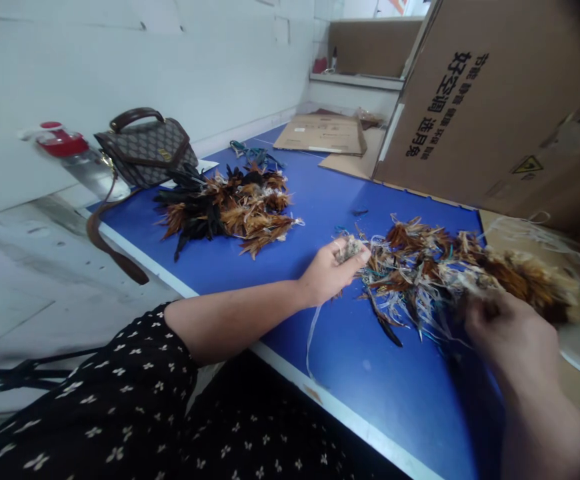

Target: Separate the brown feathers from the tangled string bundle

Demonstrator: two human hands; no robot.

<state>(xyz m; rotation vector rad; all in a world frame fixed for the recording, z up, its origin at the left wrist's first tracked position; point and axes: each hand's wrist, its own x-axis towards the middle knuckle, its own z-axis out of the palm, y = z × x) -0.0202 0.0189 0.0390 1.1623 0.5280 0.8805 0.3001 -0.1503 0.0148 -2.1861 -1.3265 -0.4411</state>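
My left hand (331, 272) is closed on a small tuft of pale, greyish feathers (349, 249) held between thumb and fingers, above the blue table (385, 393). A thin white string (311, 343) hangs below this hand to the table's edge. My right hand (513, 337), blurred by motion, has curled fingers at the right side of a loose feather pile (413, 267); what they pinch cannot be made out. Brown and dark feathers mix there with white strands and bits of teal. Just beyond the right hand lies a fluffy golden-brown feather bunch (525, 277).
Left on the table are bundled brown and black feathers (240, 210), a patterned handbag (150, 150) and a red-capped bottle (77, 157). Flat cardboard (320, 133) lies at the back. A large cardboard sheet (500, 100) stands along the right side. White strands (535, 230) lie near it.
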